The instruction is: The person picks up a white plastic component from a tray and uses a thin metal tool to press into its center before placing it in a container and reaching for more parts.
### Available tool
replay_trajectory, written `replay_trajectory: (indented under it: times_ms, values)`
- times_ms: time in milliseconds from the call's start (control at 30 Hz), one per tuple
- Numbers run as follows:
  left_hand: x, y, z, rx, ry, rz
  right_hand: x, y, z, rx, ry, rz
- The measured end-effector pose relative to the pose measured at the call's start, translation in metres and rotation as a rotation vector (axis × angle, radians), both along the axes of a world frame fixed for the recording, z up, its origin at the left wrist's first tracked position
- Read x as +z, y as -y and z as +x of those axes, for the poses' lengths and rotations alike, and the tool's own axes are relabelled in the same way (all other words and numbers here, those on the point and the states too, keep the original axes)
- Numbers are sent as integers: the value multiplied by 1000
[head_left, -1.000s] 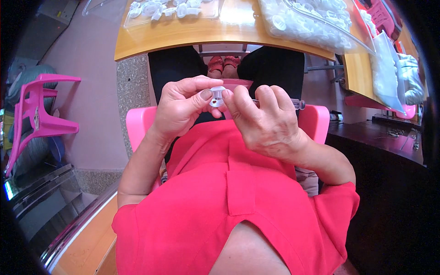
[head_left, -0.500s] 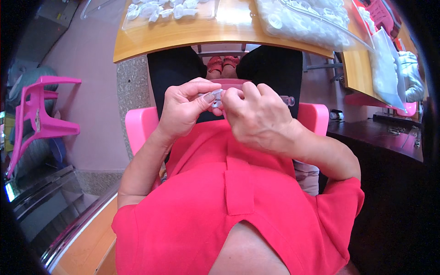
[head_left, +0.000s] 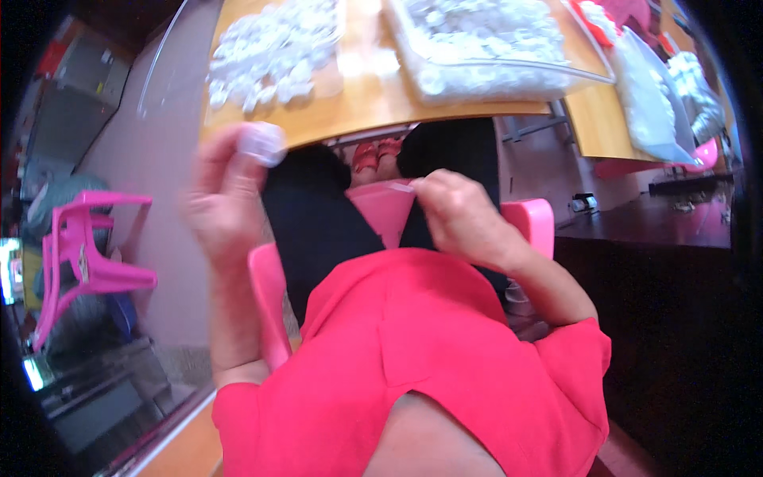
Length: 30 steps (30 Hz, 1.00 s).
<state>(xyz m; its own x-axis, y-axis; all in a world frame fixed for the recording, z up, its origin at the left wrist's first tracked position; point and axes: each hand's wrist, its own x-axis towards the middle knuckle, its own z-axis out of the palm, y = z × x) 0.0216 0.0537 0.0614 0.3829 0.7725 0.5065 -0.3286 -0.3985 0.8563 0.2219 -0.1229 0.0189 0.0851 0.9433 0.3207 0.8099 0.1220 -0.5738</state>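
Note:
My left hand [head_left: 224, 195], smeared by motion, is raised at the table's near left edge. Between its thumb and fingers is a small translucent plastic piece [head_left: 263, 144], blurred and rounded. Over my lap, my right hand [head_left: 465, 216] is closed, and a thin pale tip [head_left: 403, 188] sticks out past its thumb and forefinger. The rest of that slim thing is hidden in the fist. Ahead of my left hand lies a heap of similar whitish plastic pieces [head_left: 274, 48] on the table.
A clear plastic bin [head_left: 509, 73] full of small translucent pieces stands on the wooden table [head_left: 369, 75]. To the right are a big bag of white pieces [head_left: 648, 99] and a dark bench [head_left: 616, 219]. A pink plastic stool [head_left: 99, 238] is at the left.
My hands have come apart. The left has moved left and forward toward the table with the plastic piece, while the right stays over my lap. The view has shifted, showing more of the table.

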Motion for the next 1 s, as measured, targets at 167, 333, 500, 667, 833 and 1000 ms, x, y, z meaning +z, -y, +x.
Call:
replay_trajectory:
  times_ms: [167, 333, 500, 667, 833, 1000]
  values:
    - [74, -114, 34, 391, -417, 494, -27, 1, -2, 111, -267, -57]
    - [96, -110, 124, 211, -594, 835, -45, 3, 2, 112, -256, -258]
    - [77, -50, 254, -406, -771, 837, -52, 2, 7, 173, -269, -420]
    - [39, -34, 340, -563, -1038, 929, -64, 2, 8, 238, -197, -477]
    - [14, -33, 370, -547, -1100, 1120, -56, 1, 14, 239, -201, -478]
    - [17, -35, 360, -505, -921, 989, -51, 0, 20, 240, -199, -457]
